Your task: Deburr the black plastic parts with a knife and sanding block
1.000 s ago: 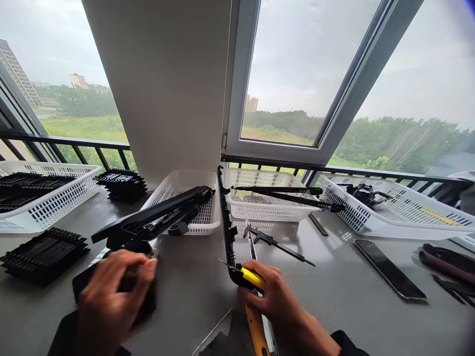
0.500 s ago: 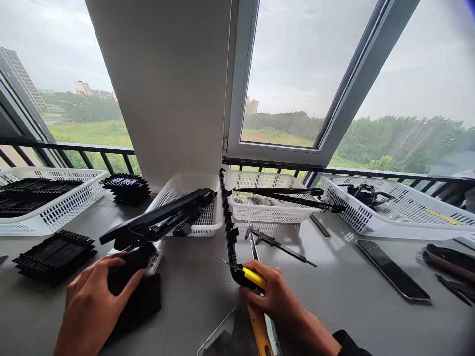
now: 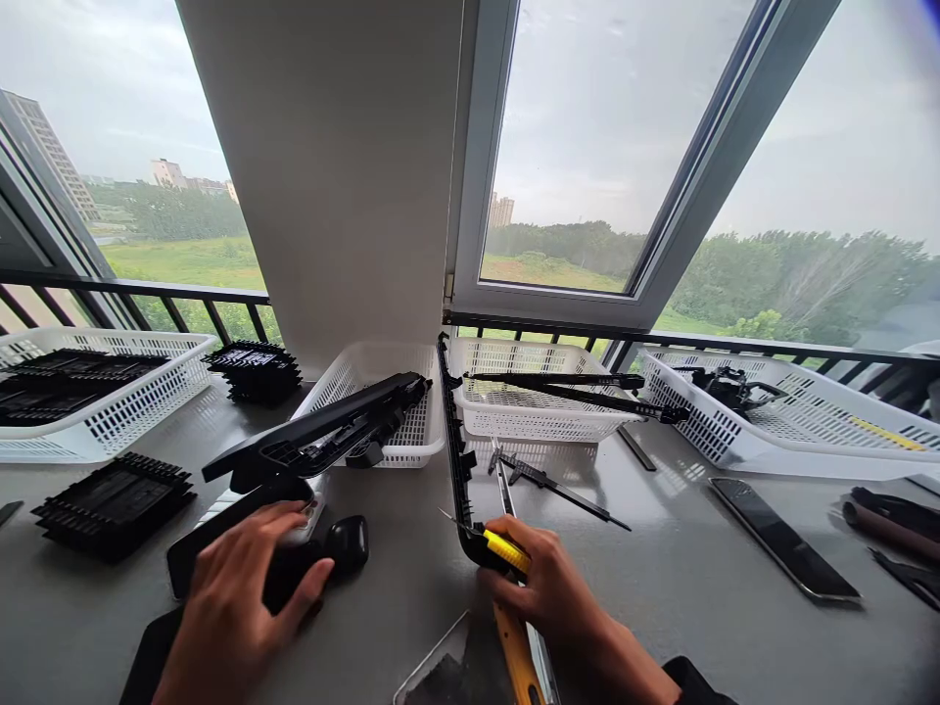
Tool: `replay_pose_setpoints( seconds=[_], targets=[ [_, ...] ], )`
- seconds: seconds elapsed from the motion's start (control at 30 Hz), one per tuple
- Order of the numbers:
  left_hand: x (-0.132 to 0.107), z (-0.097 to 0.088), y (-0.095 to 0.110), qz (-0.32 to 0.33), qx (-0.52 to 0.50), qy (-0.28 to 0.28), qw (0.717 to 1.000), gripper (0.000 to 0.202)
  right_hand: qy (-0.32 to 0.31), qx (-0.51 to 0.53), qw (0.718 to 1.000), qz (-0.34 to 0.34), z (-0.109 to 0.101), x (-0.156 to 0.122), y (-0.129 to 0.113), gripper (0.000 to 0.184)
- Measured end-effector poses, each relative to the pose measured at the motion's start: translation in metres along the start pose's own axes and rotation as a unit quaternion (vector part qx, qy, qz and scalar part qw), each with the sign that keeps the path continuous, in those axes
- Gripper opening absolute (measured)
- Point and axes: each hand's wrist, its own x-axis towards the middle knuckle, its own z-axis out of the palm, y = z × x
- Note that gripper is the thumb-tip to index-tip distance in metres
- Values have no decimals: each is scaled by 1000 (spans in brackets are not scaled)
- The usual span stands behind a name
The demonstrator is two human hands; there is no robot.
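My right hand [image 3: 547,587] is closed on a yellow utility knife [image 3: 505,552] with its blade out to the left, and it also steadies the near end of a long black plastic frame strip [image 3: 451,441] that stands on edge and runs away toward the window. My left hand [image 3: 235,597] is curled over a small black rounded part [image 3: 345,544] and a flat black piece [image 3: 212,543] on the grey table [image 3: 661,607]. Beside them a long black moulded part [image 3: 315,436] leans out of a white basket [image 3: 371,392].
White baskets [image 3: 95,411] hold black parts at left, centre [image 3: 529,406] and right [image 3: 793,421]. Black ribbed trays [image 3: 110,499] lie at left. A caliper [image 3: 543,480], a dark flat bar [image 3: 782,539] and tools at the far right lie on the table. A glass pane lies by my wrists.
My left hand has shifted right and forward, and the small black rounded part now shows beside its fingers. The right hand with the knife has stayed put.
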Motion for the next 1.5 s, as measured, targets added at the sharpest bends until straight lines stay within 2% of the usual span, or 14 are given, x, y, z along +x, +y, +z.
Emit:
replay_pose_setpoints(
  seconds=[0.07,0.17,0.23,0.33,0.37,0.43,0.57,0.63,0.83,1.03,1.2,1.37,1.5],
  targets=[
    [2,-8,-7,-54,51,58,996,46,-1,-1,1000,-1,0,0,0,18],
    [5,-14,-16,-113,59,51,991,49,2,-2,1000,-5,1,0,2,20],
    [7,-15,-20,-110,38,61,991,47,4,-2,1000,-5,1,-1,2,21],
    [10,-16,-23,-91,43,141,985,42,0,3,1000,-5,0,0,2,21],
    [10,-16,-25,-91,55,151,983,43,0,4,1000,-5,0,0,2,21],
    [9,-15,-29,-102,80,130,983,47,0,2,1000,-4,0,0,1,21],
    [7,-13,-39,-145,126,10,981,61,0,3,1000,-4,0,0,0,19],
    [6,-12,-42,-158,132,-28,978,68,-2,5,1000,-5,0,0,0,18],
    [1,-12,-53,-150,140,-10,979,77,-3,8,1000,-1,0,-1,1,18],
    [6,-16,-56,-242,86,-94,962,92,-4,6,1000,0,1,1,3,17],
    [20,-19,-44,-272,65,-111,954,94,-4,5,1000,3,2,-1,3,18],
    [30,-22,-40,-276,38,-135,951,91,-9,0,1000,5,1,-2,4,19],
    [32,-22,-51,-245,27,-140,959,87,-12,-2,1000,7,0,-1,4,19]
  ],
)
